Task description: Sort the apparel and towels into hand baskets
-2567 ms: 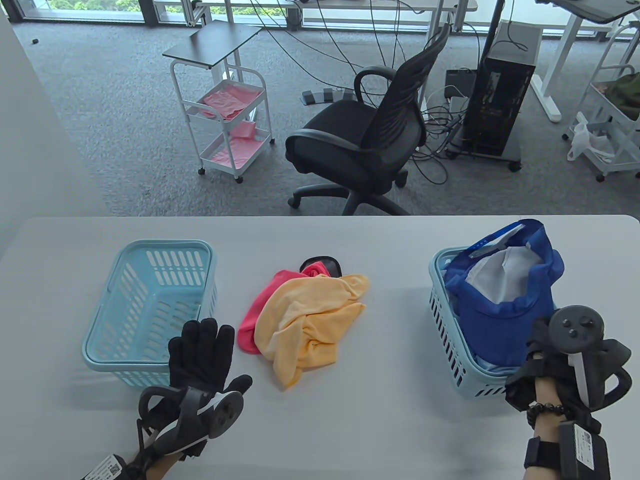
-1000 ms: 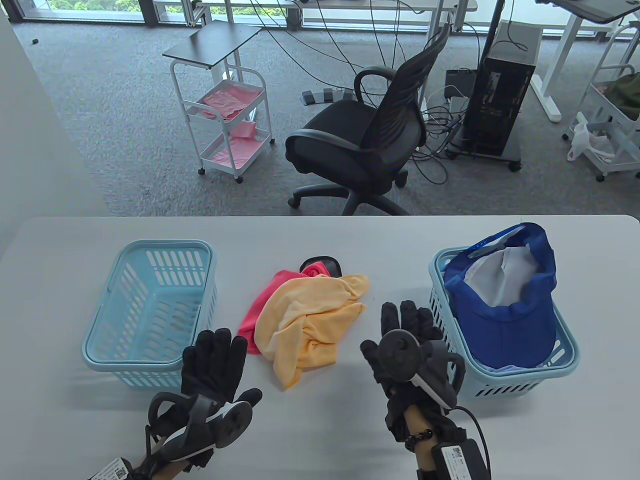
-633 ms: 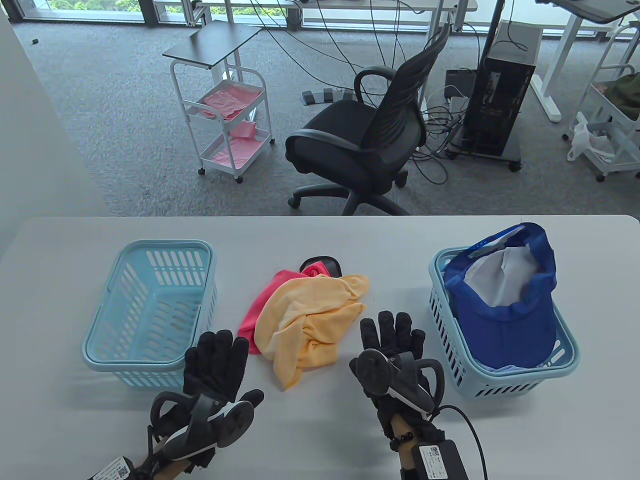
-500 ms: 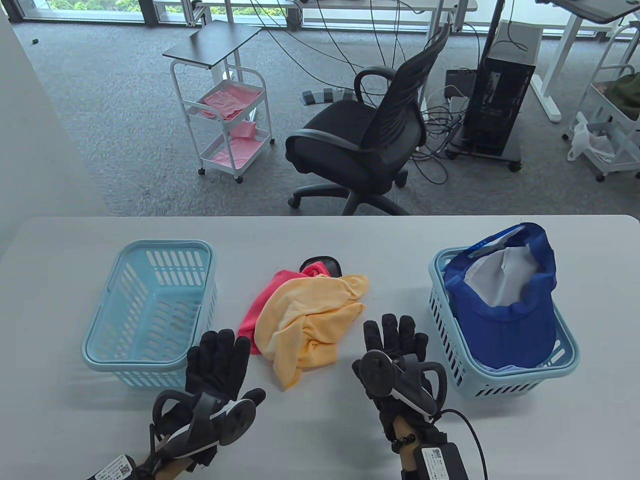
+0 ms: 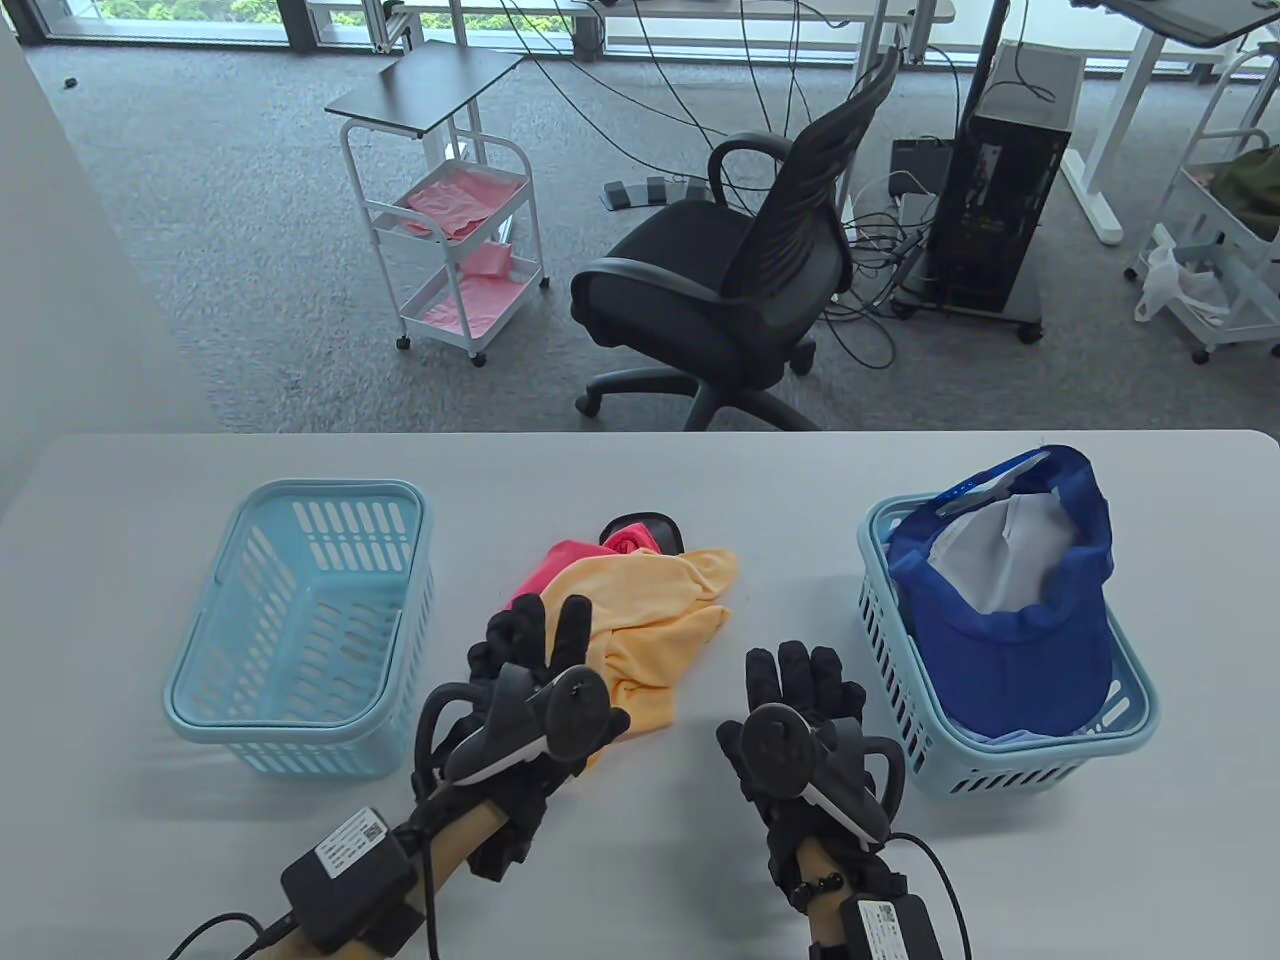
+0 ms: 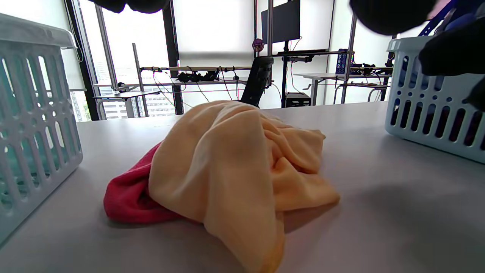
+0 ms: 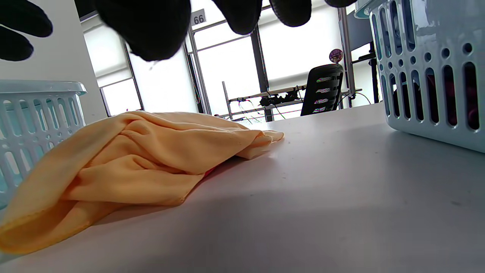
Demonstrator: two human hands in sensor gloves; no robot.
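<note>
Left hand: the left hand (image 5: 530,680) hangs over the near-left part of the cloth pile, fingers spread and extended, gripping nothing; whether it touches the cloth cannot be told.
Right hand: the right hand (image 5: 805,715) hovers over the table (image 5: 650,860) between the pile and the right basket, fingers loosely open, holding nothing.
Yellow towel: the yellow towel (image 5: 650,620) lies crumpled at the table's middle, on top of the pile.
Pink towel: the pink towel (image 6: 130,197) lies under the yellow one, showing at its left side.
Black item: a small black item (image 5: 650,527) peeks out just behind the pile.
Left basket: the left basket (image 5: 300,620), pale blue, stands left of the pile with no cloth in it.
Right basket: the right basket (image 5: 1000,770), also pale blue, stands right of the pile.
Blue cap: the blue cap (image 5: 1010,610) sits in the right basket, rising above its rim.
</note>
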